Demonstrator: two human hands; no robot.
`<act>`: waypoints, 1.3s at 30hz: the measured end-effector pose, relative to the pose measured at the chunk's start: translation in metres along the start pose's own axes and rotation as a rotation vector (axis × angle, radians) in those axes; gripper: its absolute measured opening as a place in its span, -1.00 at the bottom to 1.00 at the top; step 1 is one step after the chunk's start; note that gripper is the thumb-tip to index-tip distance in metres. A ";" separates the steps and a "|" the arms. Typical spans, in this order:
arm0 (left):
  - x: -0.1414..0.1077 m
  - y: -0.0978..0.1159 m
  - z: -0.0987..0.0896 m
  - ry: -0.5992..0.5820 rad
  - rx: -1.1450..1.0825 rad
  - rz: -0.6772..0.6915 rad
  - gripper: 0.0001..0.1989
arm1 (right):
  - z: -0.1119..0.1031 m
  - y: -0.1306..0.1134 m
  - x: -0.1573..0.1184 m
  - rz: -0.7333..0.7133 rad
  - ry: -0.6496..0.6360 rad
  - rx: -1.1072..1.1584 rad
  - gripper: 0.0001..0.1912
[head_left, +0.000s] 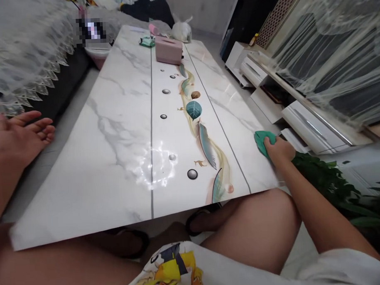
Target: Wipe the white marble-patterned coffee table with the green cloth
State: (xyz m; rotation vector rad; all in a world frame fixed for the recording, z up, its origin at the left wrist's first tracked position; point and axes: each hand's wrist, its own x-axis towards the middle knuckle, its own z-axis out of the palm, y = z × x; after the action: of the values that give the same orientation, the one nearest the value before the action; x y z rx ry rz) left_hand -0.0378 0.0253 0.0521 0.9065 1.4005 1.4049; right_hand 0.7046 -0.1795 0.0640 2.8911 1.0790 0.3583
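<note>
A white marble-patterned table (120, 120) with a printed feather design down its middle stretches away in front of me. My right hand (280, 149) presses a green cloth (262, 139) onto the table's right edge, fingers closed over it. My left hand (19, 134) hovers off the table's left side with its fingers spread, holding nothing.
A pink tissue box (168, 49) stands at the table's far end with a small green item (147, 41) beside it. A lace-covered sofa (21, 52) lies on the left. A white low cabinet (304, 113) and a green plant (328, 183) are on the right. My knees sit at the near edge.
</note>
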 end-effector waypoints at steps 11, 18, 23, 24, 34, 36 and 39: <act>-0.050 0.046 -0.002 -0.213 -0.306 0.154 -0.36 | -0.039 -0.100 -0.129 -0.496 -0.074 0.106 -0.60; -0.060 0.058 0.000 -0.103 -0.408 0.121 -0.27 | -0.091 -0.259 -0.277 -1.212 -0.263 0.433 -0.56; -0.073 0.067 0.013 0.010 -0.422 0.028 -0.30 | -0.128 -0.358 -0.370 -1.575 -0.345 0.479 -0.49; -0.074 0.068 0.014 0.009 -0.420 0.025 -0.30 | -0.131 -0.365 -0.374 -1.590 -0.362 0.477 -0.48; -0.062 0.060 -0.008 0.017 -0.326 0.004 -0.34 | -0.094 -0.255 -0.211 -0.875 -0.289 0.296 -0.51; -0.061 0.058 -0.006 0.023 -0.293 0.001 -0.32 | -0.077 -0.209 -0.166 -0.664 -0.219 0.193 -0.52; -0.061 0.055 0.003 0.043 -0.258 -0.014 -0.28 | -0.053 -0.127 -0.104 -0.360 -0.198 0.104 -0.48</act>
State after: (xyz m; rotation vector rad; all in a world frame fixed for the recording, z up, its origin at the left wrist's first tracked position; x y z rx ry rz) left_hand -0.0221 -0.0273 0.1138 0.7021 1.2189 1.5601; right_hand 0.5348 -0.1528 0.0802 2.6609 1.5787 0.0013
